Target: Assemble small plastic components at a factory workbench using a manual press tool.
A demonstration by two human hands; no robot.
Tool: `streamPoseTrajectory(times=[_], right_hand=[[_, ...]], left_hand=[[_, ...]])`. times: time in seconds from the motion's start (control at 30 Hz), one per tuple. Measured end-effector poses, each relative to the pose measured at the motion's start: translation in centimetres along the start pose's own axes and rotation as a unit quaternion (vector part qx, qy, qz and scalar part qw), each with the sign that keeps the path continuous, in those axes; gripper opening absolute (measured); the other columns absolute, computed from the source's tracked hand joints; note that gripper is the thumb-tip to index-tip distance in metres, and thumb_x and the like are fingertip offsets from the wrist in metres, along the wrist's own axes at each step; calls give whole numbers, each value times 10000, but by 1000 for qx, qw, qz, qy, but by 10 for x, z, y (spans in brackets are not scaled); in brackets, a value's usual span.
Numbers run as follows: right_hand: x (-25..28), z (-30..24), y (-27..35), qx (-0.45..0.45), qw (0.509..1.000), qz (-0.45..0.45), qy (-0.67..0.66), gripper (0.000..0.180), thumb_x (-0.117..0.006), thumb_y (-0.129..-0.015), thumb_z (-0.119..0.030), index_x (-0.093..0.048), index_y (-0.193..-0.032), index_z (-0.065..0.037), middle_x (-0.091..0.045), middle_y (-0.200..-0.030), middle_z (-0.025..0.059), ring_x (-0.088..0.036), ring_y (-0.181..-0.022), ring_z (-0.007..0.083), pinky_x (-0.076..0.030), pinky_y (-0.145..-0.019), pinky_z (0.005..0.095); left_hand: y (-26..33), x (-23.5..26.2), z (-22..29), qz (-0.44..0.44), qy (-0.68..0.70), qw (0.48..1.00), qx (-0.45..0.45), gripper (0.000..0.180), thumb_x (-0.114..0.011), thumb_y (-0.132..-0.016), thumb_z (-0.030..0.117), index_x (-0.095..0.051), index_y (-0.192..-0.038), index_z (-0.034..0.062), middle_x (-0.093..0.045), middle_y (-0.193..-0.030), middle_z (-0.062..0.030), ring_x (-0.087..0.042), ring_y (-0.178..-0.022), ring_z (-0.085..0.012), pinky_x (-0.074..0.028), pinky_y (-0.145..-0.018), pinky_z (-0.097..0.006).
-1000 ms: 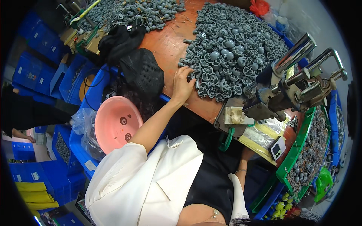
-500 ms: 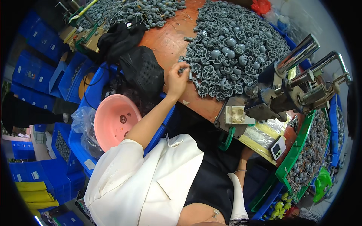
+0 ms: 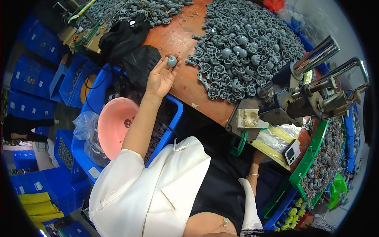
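My left hand (image 3: pixel 161 79) is raised over the left edge of the worktable, palm turned up. Its fingertips curl round a small grey plastic part with a smooth, rounded face (image 3: pixel 171 61). To the right of it spreads a big heap of similar grey parts (image 3: pixel 233 51), some cupped, some domed. My right hand (image 3: pixel 258 157) is low beside the yellow-edged, film-wrapped pad (image 3: pixel 272 141); its fingers are hidden below that pad. Close by stands a metal press (image 3: pixel 300 94) with a pale block (image 3: pixel 250 118) at its base.
A pink bowl (image 3: pixel 112 126) sits in a blue crate (image 3: pixel 177 112) at my left. Black cloth (image 3: pixel 140 65) hangs at the table's left edge. A green-rimmed tray (image 3: pixel 312 166) of grey parts stands at right, past a small white device (image 3: pixel 292 152). A green handle (image 3: pixel 238 144) juts below the table.
My left hand has moved left, away from the heap's edge, and turned palm up with a grey part showing in its fingers. My right hand stays in about the same place.
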State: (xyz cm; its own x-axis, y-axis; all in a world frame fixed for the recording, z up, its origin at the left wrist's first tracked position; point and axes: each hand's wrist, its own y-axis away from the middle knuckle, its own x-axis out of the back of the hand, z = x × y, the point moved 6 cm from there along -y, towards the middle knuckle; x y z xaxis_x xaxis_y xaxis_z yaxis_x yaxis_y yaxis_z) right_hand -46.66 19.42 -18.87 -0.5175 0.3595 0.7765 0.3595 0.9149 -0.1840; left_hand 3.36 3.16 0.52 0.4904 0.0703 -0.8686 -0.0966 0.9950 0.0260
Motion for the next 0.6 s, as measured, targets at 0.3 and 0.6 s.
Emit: streamPoseTrajectory(times=[0.3,0.6], right_hand=[[-1,11,1,-45,997,-46,-30,348,-500,-941,-262,-591,-1107,31,-600,-1127,210,-534,-1064,365,-381,-950,425],[-5,13,0,-22,998,-61,13,323,-492,-945,-242,-599,-1097,23,-608,-1115,197,-538,-1054,356,-385,-943,427]], left_hand=[[3,1,-18,19,-286,958,-6,242,-526,-933,87,-547,-1152,-15,-610,-1105,-105,-580,-1048,-177,-446,-939,-286],[1,1,-20,35,-391,919,-42,218,-557,-921,89,-593,-1108,-19,-634,-1015,-45,-580,-933,-77,-450,-840,-206]])
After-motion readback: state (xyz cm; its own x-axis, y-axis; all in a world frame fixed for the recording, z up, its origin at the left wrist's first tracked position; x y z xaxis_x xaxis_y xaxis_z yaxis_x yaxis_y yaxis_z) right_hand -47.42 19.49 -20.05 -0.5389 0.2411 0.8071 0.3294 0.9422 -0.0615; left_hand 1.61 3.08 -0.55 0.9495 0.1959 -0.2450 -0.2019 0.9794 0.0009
